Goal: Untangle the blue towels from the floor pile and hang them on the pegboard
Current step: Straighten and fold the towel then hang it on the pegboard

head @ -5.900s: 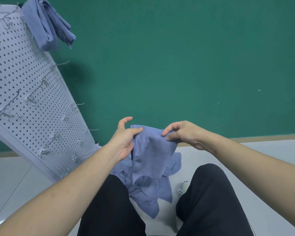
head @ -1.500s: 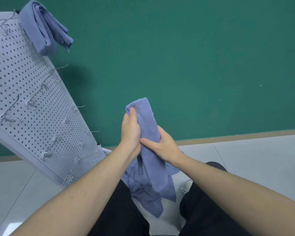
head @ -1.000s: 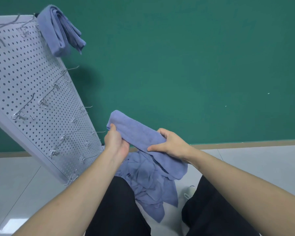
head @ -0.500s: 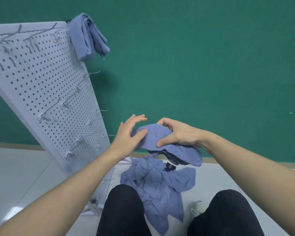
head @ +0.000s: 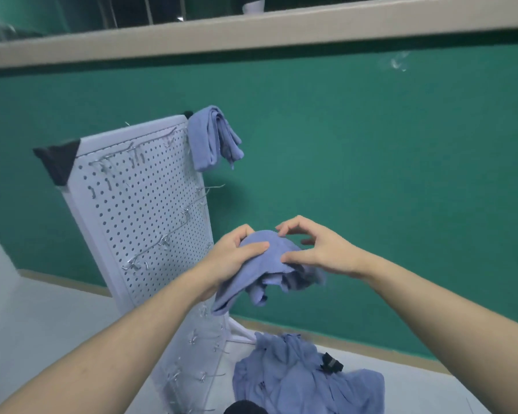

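Blue towel (head: 263,258), gripped by left hand (head: 234,258) and right hand (head: 317,249), before green wall (head: 371,159), above grey floor (head: 431,392).

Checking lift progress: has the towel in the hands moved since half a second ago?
Yes. The held towel has risen, from level with the skirting strip to well above it.
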Demonstrator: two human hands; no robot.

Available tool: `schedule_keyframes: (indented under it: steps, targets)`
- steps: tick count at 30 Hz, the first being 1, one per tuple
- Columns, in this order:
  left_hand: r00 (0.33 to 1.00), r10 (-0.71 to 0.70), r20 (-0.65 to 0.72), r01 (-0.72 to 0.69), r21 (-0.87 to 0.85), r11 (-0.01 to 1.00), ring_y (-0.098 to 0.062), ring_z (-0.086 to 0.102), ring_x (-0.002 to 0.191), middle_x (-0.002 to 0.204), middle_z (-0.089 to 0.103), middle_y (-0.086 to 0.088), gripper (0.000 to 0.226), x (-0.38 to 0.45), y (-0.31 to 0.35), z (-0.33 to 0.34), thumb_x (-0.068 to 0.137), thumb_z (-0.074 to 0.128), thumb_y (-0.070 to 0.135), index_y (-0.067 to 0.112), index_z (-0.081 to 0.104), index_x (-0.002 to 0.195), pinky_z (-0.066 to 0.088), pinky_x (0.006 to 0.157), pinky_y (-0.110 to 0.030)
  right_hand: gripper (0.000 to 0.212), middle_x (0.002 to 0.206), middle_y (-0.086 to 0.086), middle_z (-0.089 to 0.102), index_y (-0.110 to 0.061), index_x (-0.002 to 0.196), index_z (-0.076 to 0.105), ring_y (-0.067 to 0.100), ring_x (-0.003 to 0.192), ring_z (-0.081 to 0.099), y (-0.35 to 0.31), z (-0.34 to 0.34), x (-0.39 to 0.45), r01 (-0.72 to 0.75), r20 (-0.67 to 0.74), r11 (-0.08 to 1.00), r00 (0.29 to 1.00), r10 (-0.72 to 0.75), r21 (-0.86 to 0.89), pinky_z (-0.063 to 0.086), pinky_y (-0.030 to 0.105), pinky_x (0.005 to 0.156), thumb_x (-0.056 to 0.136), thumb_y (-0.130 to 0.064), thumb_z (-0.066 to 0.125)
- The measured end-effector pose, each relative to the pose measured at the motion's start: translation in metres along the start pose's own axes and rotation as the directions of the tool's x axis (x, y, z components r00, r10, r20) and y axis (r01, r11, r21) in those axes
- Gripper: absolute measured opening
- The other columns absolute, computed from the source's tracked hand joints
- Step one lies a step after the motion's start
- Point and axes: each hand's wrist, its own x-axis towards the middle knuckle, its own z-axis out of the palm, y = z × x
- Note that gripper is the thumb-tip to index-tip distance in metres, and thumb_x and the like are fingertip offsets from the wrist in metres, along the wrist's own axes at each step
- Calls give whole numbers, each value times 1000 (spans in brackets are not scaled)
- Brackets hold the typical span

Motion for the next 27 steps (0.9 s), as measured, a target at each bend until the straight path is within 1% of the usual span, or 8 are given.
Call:
schedule_keyframes:
  steps: [4,7,10,12,15,18,23,27]
  targets:
    - [984,-58,-168,12,-260,966,-21,53,81,86,57,-9,22,16,19,-14,91,71,27,20,51,82,42,72,-36,63,148,-26,39,-38,141,44,-12,136,34,-13,0,13,212,-19,954,975,-221,-211,22,7,110,84,-29,70]
    - [968,-62,-244,-31,-357,934,-23,60,80,94,63,-14,19,29,34,-20,93,68,27,17,52,94,51,75,-42,81,145,-37,35,-51,143,30,-17,132,37,-22,3,27,199,-25,960,978,-208,-198,31,12,108,81,-21,74]
    - [956,-5,-294,-109,-372,922,-26,67,88,110,68,-16,19,43,45,-29,94,67,23,20,55,108,55,86,-49,61,128,-33,58,-53,133,42,-3,111,60,-37,2,52,135,-205,971,963,-175,-195,50,32,99,83,-29,67]
    - [950,41,-310,-157,-359,920,-25,68,91,113,68,-14,21,48,52,-36,96,61,16,24,58,114,55,87,-47,52,113,-26,66,-52,124,48,7,96,65,-51,-1,67,111,-291,973,942,-169,-204,54,36,90,77,-32,58]
    - [938,69,-339,-202,-375,905,-27,67,93,116,68,-17,27,58,64,-52,95,51,7,26,62,111,55,88,-47,52,105,-23,68,-50,123,47,10,84,64,-69,-6,92,133,-272,967,943,-191,-218,54,34,84,75,-34,56]
    - [937,70,-342,-227,-444,867,-29,68,93,119,67,-18,28,70,73,-65,95,49,5,21,60,115,58,83,-44,50,99,-32,64,-47,121,50,-4,81,60,-81,-8,115,182,-235,960,944,-230,-211,50,26,78,80,-22,62]
    - [919,103,-380,-275,-433,859,-17,71,88,117,67,-12,38,91,77,-76,98,56,9,20,47,133,59,77,-36,44,103,-18,69,-43,104,61,12,87,64,-92,-11,159,170,-398,977,894,-207,-125,55,34,80,81,-8,53]
    - [897,116,-427,-317,-437,842,-15,72,89,118,68,-8,43,106,79,-82,95,60,5,17,43,133,59,74,-31,40,92,-24,67,-40,101,62,2,74,59,-97,-13,185,225,-492,974,846,-206,-22,46,25,68,85,-5,52]
